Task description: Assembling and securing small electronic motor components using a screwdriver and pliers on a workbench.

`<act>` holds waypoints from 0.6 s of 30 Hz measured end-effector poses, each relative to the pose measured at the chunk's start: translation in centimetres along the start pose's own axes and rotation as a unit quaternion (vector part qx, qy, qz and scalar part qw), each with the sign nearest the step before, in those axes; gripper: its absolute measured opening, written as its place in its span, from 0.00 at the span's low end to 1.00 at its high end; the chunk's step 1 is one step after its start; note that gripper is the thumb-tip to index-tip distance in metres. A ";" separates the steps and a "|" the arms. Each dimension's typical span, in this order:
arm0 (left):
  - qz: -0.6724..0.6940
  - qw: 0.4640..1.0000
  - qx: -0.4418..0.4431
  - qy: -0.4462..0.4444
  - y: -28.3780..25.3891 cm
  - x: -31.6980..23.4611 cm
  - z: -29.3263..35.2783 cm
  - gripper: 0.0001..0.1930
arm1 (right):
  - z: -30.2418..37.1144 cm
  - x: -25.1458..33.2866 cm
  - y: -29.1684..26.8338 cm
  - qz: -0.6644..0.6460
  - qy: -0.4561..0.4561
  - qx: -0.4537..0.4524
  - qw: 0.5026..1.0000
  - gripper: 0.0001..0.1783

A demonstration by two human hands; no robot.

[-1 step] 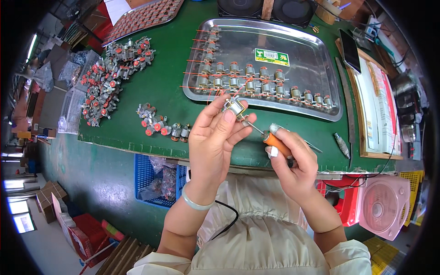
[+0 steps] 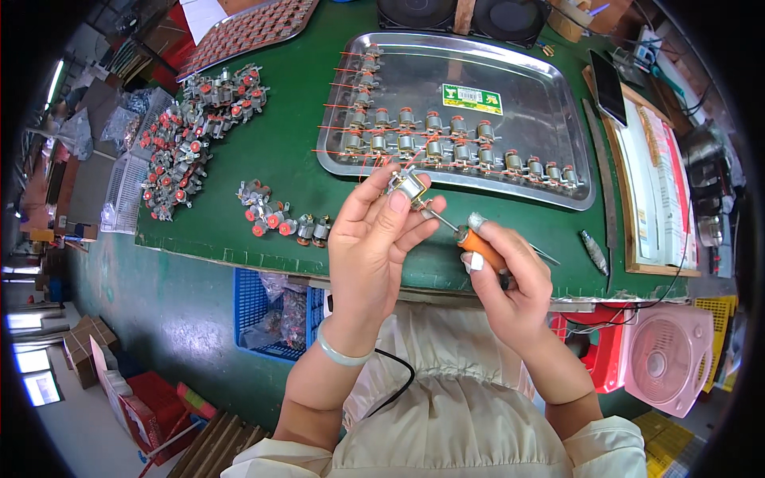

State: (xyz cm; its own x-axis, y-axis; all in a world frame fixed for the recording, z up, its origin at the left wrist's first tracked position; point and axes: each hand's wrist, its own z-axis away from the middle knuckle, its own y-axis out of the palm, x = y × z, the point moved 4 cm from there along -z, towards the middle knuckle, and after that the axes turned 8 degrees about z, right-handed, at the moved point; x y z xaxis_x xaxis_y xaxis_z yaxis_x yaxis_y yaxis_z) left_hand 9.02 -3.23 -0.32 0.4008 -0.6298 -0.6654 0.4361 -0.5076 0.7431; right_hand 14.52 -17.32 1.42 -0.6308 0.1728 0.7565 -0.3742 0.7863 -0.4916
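Note:
My left hand (image 2: 368, 239) is raised above the front of the green table, its fingers pinching a small metal motor-like part (image 2: 409, 188) with thin red wires. In my right hand (image 2: 514, 279) is a screwdriver (image 2: 484, 250) with an orange handle. Its thin shaft points left and reaches the lower end of the part; the tip is hidden by my left fingers. White wrapping covers the tips of my right thumb and index finger. Just behind my hands lies a shiny metal tray (image 2: 526, 76), holding rows of similar parts with red tops and red wires.
Loose similar parts lie in a large heap (image 2: 187, 143) at the left and a small group (image 2: 275, 215) nearer. A second full tray (image 2: 247, 36) stands far left. Tweezers (image 2: 545, 253), a pen-like tool (image 2: 594, 253), a clipboard (image 2: 641, 191) and a phone (image 2: 608, 89) lie at the right.

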 end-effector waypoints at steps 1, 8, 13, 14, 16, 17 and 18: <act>-0.001 1.000 0.000 -0.001 0.0 0.1 0.0 0.16 | 0.1 0.2 0.1 0.000 0.001 -0.001 1.000 0.18; 0.024 0.999 -0.014 0.024 0.3 0.3 0.1 0.17 | -0.1 -0.3 0.0 -0.074 0.052 -0.005 0.996 0.16; 0.017 0.998 -0.016 0.057 0.3 0.4 0.4 0.17 | 0.9 -1.1 0.7 -0.228 0.217 0.107 0.943 0.12; 0.010 0.998 -0.012 0.060 0.5 0.3 0.5 0.17 | 0.8 -1.7 0.3 -0.228 0.218 0.103 0.943 0.12; 0.003 0.998 -0.006 0.064 0.5 0.2 0.5 0.18 | 0.8 -2.5 1.4 -0.682 0.280 0.207 0.643 0.12; 0.004 0.998 0.000 0.069 0.6 0.1 0.5 0.18 | 0.8 -2.0 1.5 -0.683 0.279 0.206 0.643 0.12; 0.005 0.997 0.004 0.076 0.7 0.0 0.6 0.18 | 0.7 -1.8 1.2 -0.530 0.274 0.140 0.790 0.13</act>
State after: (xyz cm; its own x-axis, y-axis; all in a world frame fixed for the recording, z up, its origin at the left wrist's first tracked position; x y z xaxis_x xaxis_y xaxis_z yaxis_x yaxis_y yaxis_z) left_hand 8.86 -3.90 0.26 0.5228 -0.5391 -0.6604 0.4256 -0.5062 0.7501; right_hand 14.72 -17.06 -0.85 0.4989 -0.2040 0.8423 -0.6785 0.5127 0.5260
